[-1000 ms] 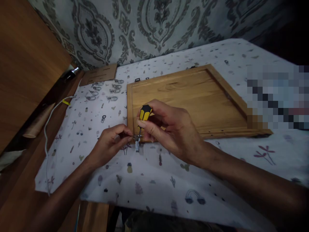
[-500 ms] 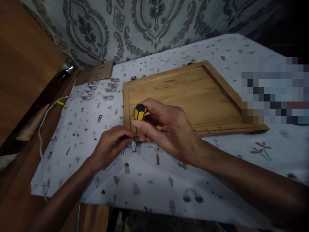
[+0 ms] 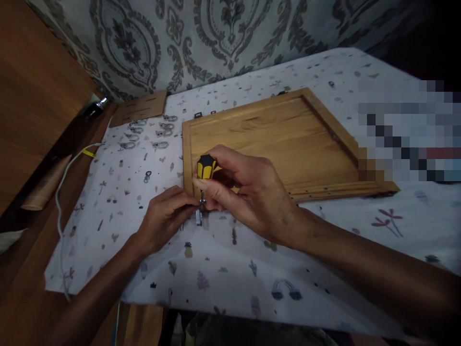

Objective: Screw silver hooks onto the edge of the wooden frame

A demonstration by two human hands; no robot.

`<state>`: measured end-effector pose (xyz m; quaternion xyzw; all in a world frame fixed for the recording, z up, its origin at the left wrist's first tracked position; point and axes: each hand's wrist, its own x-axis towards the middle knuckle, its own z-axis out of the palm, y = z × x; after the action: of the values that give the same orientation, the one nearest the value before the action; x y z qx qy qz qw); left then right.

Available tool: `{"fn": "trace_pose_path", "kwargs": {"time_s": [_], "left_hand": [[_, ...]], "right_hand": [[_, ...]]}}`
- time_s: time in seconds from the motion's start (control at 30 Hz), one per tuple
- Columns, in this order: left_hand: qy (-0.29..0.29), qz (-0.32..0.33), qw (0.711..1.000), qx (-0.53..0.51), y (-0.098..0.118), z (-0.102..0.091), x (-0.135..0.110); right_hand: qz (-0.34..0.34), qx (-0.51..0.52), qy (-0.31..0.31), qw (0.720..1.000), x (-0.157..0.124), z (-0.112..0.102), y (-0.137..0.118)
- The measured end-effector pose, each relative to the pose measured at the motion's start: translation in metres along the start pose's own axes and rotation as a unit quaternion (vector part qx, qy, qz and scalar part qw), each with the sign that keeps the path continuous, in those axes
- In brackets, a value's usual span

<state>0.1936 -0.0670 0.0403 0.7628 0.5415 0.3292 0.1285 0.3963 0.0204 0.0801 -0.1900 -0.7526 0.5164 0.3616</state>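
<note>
My right hand is closed around the yellow-and-black handle of a screwdriver, held upright with its shaft pointing down. The tip meets a small metal cabinet hinge at the near left corner of a wooden cabinet door. My left hand pinches the hinge from the left, its thumb and fingertips close together. The hinge's arm sticks out past the door's near edge. The screw under the tip is too small to make out.
Several metal hinges lie on the patterned cloth left of the door, beside a piece of cardboard. A white cable runs down the left edge. A pixelated patch hides the right side.
The view has shifted very slightly. Both hands keep their grips, and the screwdriver stays upright on the hinge.
</note>
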Motion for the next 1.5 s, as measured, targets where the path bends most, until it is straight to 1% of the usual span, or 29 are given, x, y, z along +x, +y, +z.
{"fn": "trace_pose_path", "kwargs": {"time_s": [0.17, 0.33, 0.47, 0.6, 0.7, 0.83, 0.97, 1.07, 1.13, 1.2, 1.27, 1.33, 1.5], "left_hand": [[0.0, 0.006, 1.0, -0.017, -0.001, -0.001, -0.001], [-0.02, -0.001, 0.999, -0.049, -0.003, -0.005, -0.002], [-0.019, -0.003, 0.997, -0.069, -0.006, -0.005, -0.004], [-0.008, 0.024, 0.997, -0.075, -0.01, -0.003, -0.005], [-0.006, 0.028, 0.997, -0.067, -0.01, -0.002, -0.005], [-0.007, 0.008, 0.998, -0.068, -0.006, -0.004, -0.003], [-0.003, -0.019, 0.997, -0.068, -0.001, -0.008, -0.001], [0.006, -0.049, 0.996, -0.079, -0.001, -0.01, -0.002], [0.001, -0.062, 0.995, -0.083, -0.002, -0.01, -0.003], [-0.005, -0.046, 0.996, -0.08, -0.003, -0.01, -0.004], [-0.007, -0.013, 0.997, -0.075, -0.005, -0.009, -0.005], [0.001, 0.017, 0.998, -0.065, -0.008, -0.007, -0.006], [0.016, 0.059, 0.997, -0.037, -0.01, -0.002, -0.008]], "right_hand": [[0.026, 0.005, -0.005, 1.0, -0.001, 0.0, -0.002], [0.025, 0.005, -0.004, 1.0, 0.0, 0.0, -0.002], [0.008, 0.005, 0.001, 1.0, 0.001, 0.001, 0.0], [-0.031, 0.012, 0.01, 0.999, 0.001, 0.003, 0.002], [-0.037, 0.019, 0.006, 0.999, 0.001, 0.003, 0.003], [-0.039, 0.009, 0.003, 0.999, 0.0, 0.003, 0.002], [-0.063, -0.002, 0.019, 0.998, 0.001, 0.004, 0.004], [-0.073, -0.004, 0.026, 0.997, 0.001, 0.005, 0.005], [-0.071, -0.001, 0.027, 0.997, 0.001, 0.005, 0.006], [-0.062, 0.001, 0.024, 0.998, 0.001, 0.005, 0.006], [-0.056, 0.003, 0.024, 0.998, 0.001, 0.005, 0.005], [-0.055, 0.0, 0.023, 0.998, 0.001, 0.005, 0.005], [-0.057, 0.0, 0.024, 0.998, 0.002, 0.004, 0.005]]}}
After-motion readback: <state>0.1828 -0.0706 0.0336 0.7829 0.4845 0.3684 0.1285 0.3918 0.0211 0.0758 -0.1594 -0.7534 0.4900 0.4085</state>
